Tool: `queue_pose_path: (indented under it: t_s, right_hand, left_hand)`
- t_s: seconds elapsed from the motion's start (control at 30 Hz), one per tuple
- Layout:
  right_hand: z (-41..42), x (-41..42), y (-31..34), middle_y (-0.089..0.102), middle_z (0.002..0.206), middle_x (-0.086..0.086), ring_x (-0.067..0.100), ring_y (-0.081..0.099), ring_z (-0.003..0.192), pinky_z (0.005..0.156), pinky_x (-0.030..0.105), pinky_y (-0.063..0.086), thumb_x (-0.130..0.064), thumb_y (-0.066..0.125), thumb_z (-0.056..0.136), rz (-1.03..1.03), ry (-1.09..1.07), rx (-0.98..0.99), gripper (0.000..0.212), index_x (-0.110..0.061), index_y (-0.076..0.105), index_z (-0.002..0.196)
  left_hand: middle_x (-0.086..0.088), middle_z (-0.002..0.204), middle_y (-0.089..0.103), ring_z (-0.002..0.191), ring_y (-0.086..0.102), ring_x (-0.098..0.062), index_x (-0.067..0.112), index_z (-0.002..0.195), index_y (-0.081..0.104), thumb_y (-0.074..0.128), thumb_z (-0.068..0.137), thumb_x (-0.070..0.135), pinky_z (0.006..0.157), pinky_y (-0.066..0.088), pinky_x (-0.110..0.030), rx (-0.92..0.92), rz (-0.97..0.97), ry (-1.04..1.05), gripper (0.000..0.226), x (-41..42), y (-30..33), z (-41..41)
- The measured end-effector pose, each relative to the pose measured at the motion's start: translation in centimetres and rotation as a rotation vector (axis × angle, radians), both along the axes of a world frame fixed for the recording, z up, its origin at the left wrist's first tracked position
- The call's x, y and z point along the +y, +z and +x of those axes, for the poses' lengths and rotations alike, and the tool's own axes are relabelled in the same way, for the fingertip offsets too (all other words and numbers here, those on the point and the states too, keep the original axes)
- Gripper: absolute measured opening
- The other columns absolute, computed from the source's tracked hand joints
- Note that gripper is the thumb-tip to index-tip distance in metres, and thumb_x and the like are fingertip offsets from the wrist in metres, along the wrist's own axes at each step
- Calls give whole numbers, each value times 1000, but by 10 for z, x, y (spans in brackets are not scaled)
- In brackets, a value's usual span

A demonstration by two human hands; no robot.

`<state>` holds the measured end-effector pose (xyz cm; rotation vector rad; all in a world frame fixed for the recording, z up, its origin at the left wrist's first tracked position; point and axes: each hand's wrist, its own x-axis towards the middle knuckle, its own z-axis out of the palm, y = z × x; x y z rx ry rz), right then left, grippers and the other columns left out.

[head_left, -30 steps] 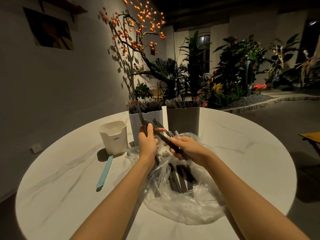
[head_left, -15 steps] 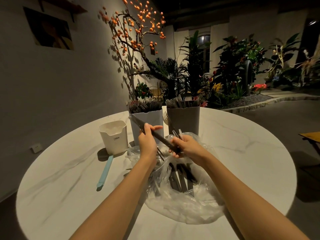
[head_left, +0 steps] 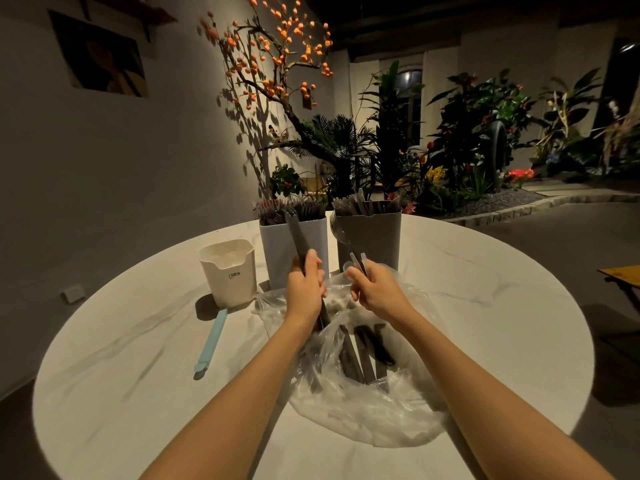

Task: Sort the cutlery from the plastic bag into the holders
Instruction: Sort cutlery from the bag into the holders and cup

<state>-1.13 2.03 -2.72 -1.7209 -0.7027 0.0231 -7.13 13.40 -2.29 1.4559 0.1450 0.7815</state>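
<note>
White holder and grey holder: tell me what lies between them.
Head view: between the white holder and grey holder shows a bare strip of table, partly crossed by clear cutlery.

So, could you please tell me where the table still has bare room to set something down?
Bare table lies right of the grey holder and plastic bag, and near-left below the blue tool. It is crowded mid-back: cream holder, white holder and both hands.

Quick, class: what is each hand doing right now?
Left hand: grips a dark utensil.
Right hand: holds clear plastic cutlery.
</note>
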Motion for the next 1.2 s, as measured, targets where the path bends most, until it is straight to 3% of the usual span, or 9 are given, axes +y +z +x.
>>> queue_pose_path:
  t_s: [0.07, 0.13, 0.23, 0.37, 0.73, 1.03, 1.2]
  right_hand:
    - [2, 1, -2, 54, 62, 0, 4, 51, 50, 48, 12, 42, -22, 48, 100, -3, -34, -12, 19, -20, 53, 83]
    - [4, 1, -3, 54, 64, 1, 7, 50, 54, 50, 14, 42, -23, 49, 100, -5, -42, 5, 17, -15, 57, 87]
    - [4, 1, -3, 52, 60, 3, 3, 48, 44, 45, 12, 40, -21, 47, 100, 21, -19, 59, 23, -4, 60, 96]
    - [4, 0, -2, 50, 59, 1, 0, 45, 40, 43, 12, 37, -20, 44, 102, 9, 4, 69, 23, -3, 59, 99]
    - [8, 1, 27, 47, 60, 2, 5, 42, 49, 45, 12, 35, -17, 46, 101, 95, 25, 68, 20, -10, 55, 84]
    - [25, -12, 59, 48, 58, 1, 4, 41, 44, 42, 14, 33, -19, 43, 102, 144, -1, 75, 25, -16, 56, 82]
    - [34, -18, 80, 47, 57, 2, 3, 39, 40, 39, 14, 31, -20, 40, 103, 95, -19, 66, 25, -7, 58, 91]
  left_hand:
    - [3, 55, 42, 45, 39, -7, 12, 76, 52, 39, 102, 35, 49, 36, -22, 92, 87, -64, 37, 0, -6, 2]
    - [3, 55, 41, 45, 38, -8, 12, 75, 50, 40, 100, 39, 48, 36, -22, 147, 98, -109, 38, -1, -8, 2]
    - [4, 56, 36, 42, 32, -6, 12, 82, 45, 38, 98, 48, 40, 30, -18, 178, 51, -124, 40, -3, -6, 4]
    - [3, 56, 33, 42, 27, -6, 13, 87, 44, 28, 98, 54, 39, 25, -17, 176, 15, -138, 45, -7, -7, 7]
    - [2, 63, 38, 44, 30, -5, 11, 91, 45, 29, 105, 38, 40, 27, -17, 182, 58, -184, 34, -8, 9, 21]
    - [3, 61, 36, 42, 30, -4, 13, 90, 47, 32, 106, 29, 42, 26, -18, 214, 127, -214, 26, -15, 48, 38]
    - [4, 59, 33, 44, 26, -6, 14, 95, 50, 25, 107, 31, 44, 22, -20, 231, 61, -248, 32, -22, 66, 52]
